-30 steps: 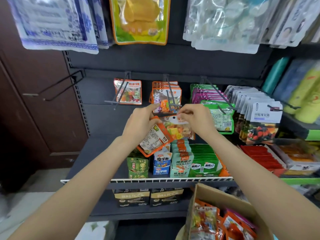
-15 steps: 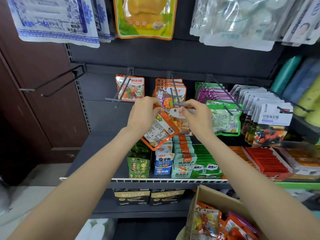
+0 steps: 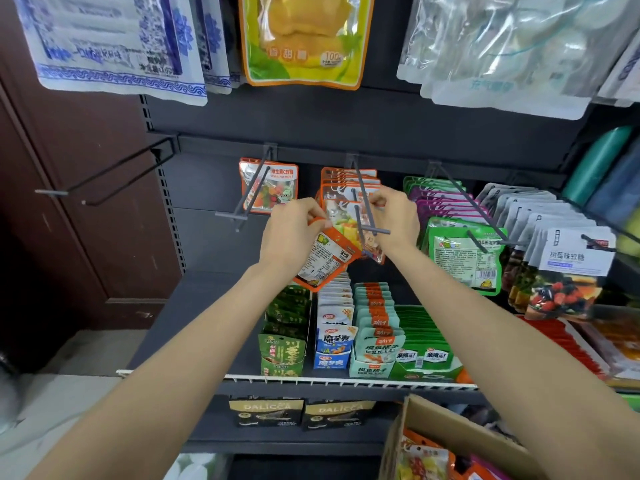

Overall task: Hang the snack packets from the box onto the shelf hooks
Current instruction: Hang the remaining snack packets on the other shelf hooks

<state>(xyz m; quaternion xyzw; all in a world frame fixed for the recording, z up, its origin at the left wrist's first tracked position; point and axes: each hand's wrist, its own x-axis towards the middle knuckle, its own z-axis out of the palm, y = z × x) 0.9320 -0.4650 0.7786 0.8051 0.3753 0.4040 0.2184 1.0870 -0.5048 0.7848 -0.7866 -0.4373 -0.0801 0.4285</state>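
Near the frame's centre, the left hand (image 3: 294,233) has its grip closed on an orange packet (image 3: 327,258) hanging tilted below it, long axis running lower left. The right hand (image 3: 394,216) pinches a second packet (image 3: 346,220) at the hook (image 3: 363,206), just right of the left grip.

Orange-edged packet (image 3: 329,258), grey hook (image 3: 363,206), green packets (image 3: 464,254), white-and-blue patterned bags (image 3: 110,46), brown cardboard box (image 3: 460,434)

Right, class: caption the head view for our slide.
Both hands thread an orange packet onto the middle hook; left hand holds a spare.
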